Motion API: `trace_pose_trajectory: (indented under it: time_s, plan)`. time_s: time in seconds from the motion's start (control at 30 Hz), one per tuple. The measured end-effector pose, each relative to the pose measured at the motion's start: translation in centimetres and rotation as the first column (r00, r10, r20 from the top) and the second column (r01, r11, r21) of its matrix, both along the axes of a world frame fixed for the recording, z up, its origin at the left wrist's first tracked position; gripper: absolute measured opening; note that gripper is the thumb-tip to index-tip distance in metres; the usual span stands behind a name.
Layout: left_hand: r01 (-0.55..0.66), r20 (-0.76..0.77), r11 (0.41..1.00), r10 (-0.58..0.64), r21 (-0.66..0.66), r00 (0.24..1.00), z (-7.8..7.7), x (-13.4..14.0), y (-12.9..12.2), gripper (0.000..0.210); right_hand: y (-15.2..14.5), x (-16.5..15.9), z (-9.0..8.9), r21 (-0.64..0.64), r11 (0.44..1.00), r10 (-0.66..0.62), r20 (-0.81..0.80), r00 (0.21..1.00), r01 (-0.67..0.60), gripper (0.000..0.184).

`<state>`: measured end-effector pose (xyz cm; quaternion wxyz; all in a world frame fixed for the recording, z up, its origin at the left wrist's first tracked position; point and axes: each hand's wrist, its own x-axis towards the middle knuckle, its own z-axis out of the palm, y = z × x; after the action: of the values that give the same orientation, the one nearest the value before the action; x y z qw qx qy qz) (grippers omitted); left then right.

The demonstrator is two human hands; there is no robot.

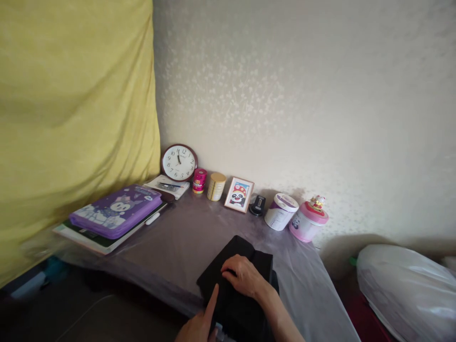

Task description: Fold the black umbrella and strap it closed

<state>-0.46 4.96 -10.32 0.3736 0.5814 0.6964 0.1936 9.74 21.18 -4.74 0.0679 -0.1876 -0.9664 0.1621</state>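
Note:
A black folded fabric piece (237,304), perhaps a bag or garment, lies at the front of the table, with a flap standing up on its right side. My right hand (244,276) rests on top of it, fingers curled and thumb bent in against the cloth; the fingertips are partly hidden. At its lower left edge is my left hand (199,320), the index finger stretched out along the fabric and the thumb apart from it. A small pale translucent thing (220,332) shows beside the left thumb, too unclear to name.
Along the wall stand a clock (179,163), a pink can (199,181), a yellow-lidded tin (216,186), a framed panda picture (239,194), a black stapler-like object (257,205), a white tub (281,212) and a pink jar (308,222). A purple case (117,211) lies left; a plastic bag (406,289) bulges right.

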Motion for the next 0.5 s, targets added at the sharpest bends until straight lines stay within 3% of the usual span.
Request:
trace_pose_trajectory:
  time_s: [0.17,0.27,0.5]
  plan:
    - [-0.026,-0.048,1.0,0.026,-0.01,0.999,0.1,0.2,0.0,0.074,2.1,-1.0,-0.9,0.153,0.973,-0.183,0.06,0.981,0.172,0.021]
    - [-0.032,-0.063,0.999,0.031,-0.016,0.998,0.1,0.2,0.0,0.073,4.2,-1.1,-0.5,0.198,0.938,-0.299,0.047,0.953,0.285,0.022]
    - [-0.018,-0.043,0.999,0.02,0.051,0.999,-1.2,0.1,-0.3,0.075,5.2,3.9,2.6,0.147,0.876,-0.403,-0.299,0.865,0.459,0.023]
